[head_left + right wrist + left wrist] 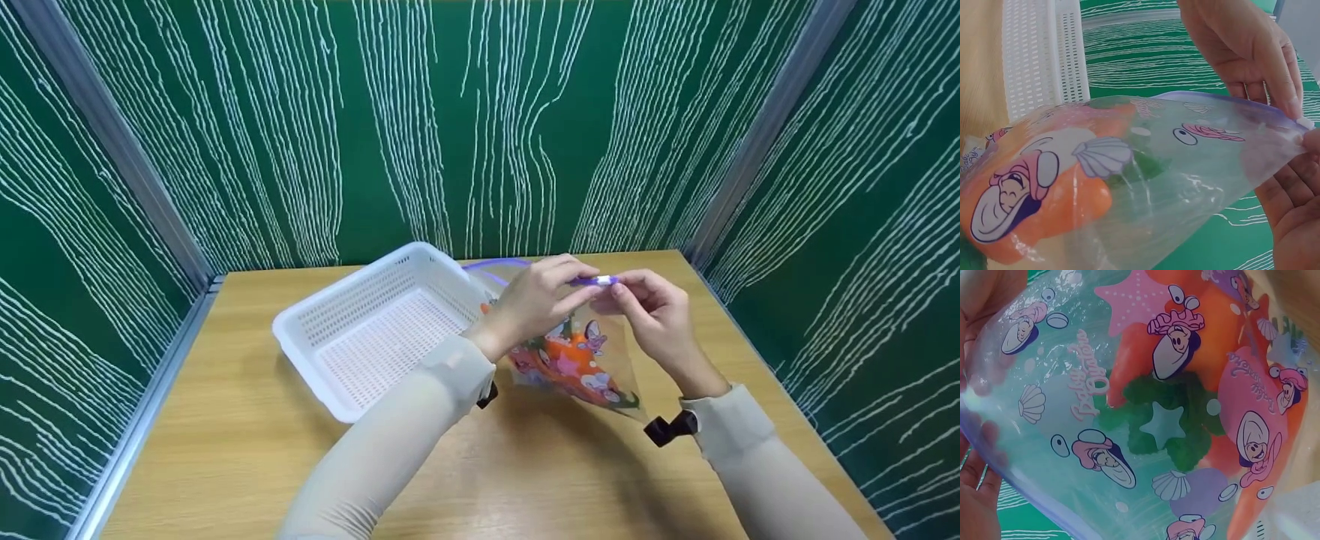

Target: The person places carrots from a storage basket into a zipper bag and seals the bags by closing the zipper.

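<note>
A clear plastic zip bag [577,352] printed with shells, starfish and cartoon oysters hangs from both hands over the table. Through its film show orange pieces [1207,354] and a frilly green piece [1171,422]; their exact kind is unclear. A purple zip strip [1230,101] runs along the bag's mouth, with a white slider [604,280] near one end. My left hand [536,296] pinches the strip just left of the slider. At the slider end, my right hand [656,307] pinches the bag's corner between thumb and index finger.
A white perforated plastic basket [315,375] stands left of the bag on the wooden table [225,450]; nothing shows inside it. Green panels [390,150] with white wavy lines enclose the back and sides, joined by metal posts [772,127].
</note>
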The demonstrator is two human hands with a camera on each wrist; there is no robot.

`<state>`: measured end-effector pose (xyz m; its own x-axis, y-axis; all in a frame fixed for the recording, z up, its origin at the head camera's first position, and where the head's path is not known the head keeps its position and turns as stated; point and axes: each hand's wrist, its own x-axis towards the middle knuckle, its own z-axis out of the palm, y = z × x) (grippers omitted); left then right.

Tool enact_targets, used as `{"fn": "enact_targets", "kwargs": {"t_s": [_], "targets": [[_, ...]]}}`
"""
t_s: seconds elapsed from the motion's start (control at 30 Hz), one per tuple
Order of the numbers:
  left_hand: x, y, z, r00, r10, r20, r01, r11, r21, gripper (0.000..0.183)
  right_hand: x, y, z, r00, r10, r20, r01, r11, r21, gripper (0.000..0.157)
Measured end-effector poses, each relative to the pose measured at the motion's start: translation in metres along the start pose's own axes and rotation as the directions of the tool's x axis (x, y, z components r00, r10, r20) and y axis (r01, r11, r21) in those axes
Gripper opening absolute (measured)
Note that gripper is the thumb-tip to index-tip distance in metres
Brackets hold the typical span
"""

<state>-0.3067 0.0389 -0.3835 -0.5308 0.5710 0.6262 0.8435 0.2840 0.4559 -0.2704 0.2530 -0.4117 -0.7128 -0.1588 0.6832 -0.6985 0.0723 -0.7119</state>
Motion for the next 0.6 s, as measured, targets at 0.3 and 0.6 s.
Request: {"fn": "enact_targets", "kwargs": {"t_s": [0.3,0.6], "targets": [[0.001,0.003,-0.001,1.000,0.005,-0.006,-0.005,1.000,0.013,0.025,0.001,0.000,0.005,0.999,-0.036,0.007,0.036,0.999,0.000,0.009],[0.001,0.003,0.004,0.998,0.059,-0.023,-0.058,0.998,0.012,0.018,0.000,0.002,0.011,0.997,-0.073,-0.026,0.071,0.994,-0.078,0.006]]}}
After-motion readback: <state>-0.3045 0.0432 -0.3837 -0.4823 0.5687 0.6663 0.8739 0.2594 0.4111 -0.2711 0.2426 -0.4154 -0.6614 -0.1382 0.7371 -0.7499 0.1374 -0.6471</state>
